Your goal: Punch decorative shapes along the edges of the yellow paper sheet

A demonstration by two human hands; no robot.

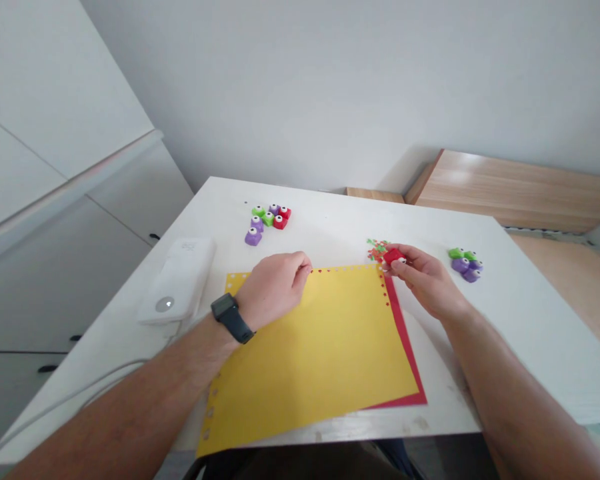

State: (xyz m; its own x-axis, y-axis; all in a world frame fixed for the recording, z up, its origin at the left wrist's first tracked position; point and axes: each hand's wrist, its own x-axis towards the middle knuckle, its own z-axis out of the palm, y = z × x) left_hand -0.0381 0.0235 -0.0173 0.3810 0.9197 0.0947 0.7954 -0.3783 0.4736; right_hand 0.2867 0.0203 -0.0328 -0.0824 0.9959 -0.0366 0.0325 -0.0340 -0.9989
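A sheet of yellow paper (325,347) lies on the table, with a red sheet (409,347) partly under it and showing along the right and lower edges. Small punched holes run along several edges of the yellow sheet; star shapes near the top right show red. My right hand (425,277) grips a red craft punch (394,257) with a white button, at the sheet's top right corner. At the top edge, my left hand (275,287) is closed, its fingertips curled together; what they hold, if anything, is hidden. Small green and orange paper bits (377,248) lie beside the punch.
Several purple, green and red punches (269,219) stand together at the back left. Another group of purple and green punches (465,265) sits right of my right hand. A white device (180,283) with a cable (105,379) lies at the left. Wooden furniture (520,190) adjoins the right.
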